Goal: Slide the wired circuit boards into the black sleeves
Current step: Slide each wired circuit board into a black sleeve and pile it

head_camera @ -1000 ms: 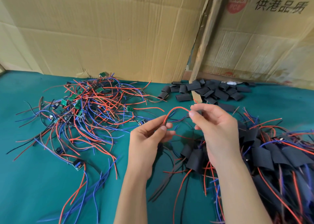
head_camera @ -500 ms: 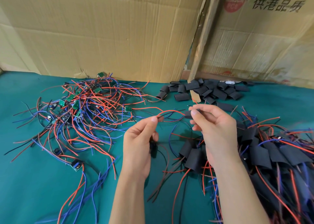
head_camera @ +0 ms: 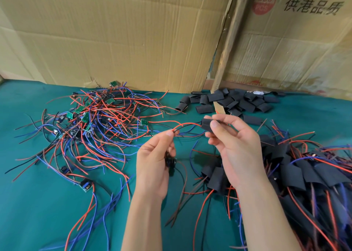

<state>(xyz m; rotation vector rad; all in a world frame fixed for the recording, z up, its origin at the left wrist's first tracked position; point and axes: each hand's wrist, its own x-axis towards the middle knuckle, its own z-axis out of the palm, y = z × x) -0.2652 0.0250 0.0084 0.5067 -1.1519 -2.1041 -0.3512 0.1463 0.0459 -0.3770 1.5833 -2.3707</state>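
A black sleeve point(head_camera: 207, 125) is being pinched between thumb and fingers of the right hand point(head_camera: 235, 148), held up over the worktop point(head_camera: 28, 203), mouth facing left. The red wire point(head_camera: 187, 125) is being fed into that mouth, pinched further back by the left hand point(head_camera: 155, 162), and a small dark part, probably the circuit board point(head_camera: 170, 163) itself, is being cupped lower in that same palm, though it's too hidden to be sure. The hands are being kept near each other but not touching.

Handling-wise, the sleeve looks soft and floppy, so it's probably best gripped at the edges so the mouth isn't being squashed flat. The wires look light and springy; they should be held close to the tip.

Further out, unsleeved boards point(head_camera: 91, 121) are being kept in a tangle on the left, spare sleeves point(head_camera: 232, 100) at the back, finished ones point(head_camera: 297, 167) on the right. Green cloth is covering the worktop, with cardboard point(head_camera: 123, 37) propped up behind.
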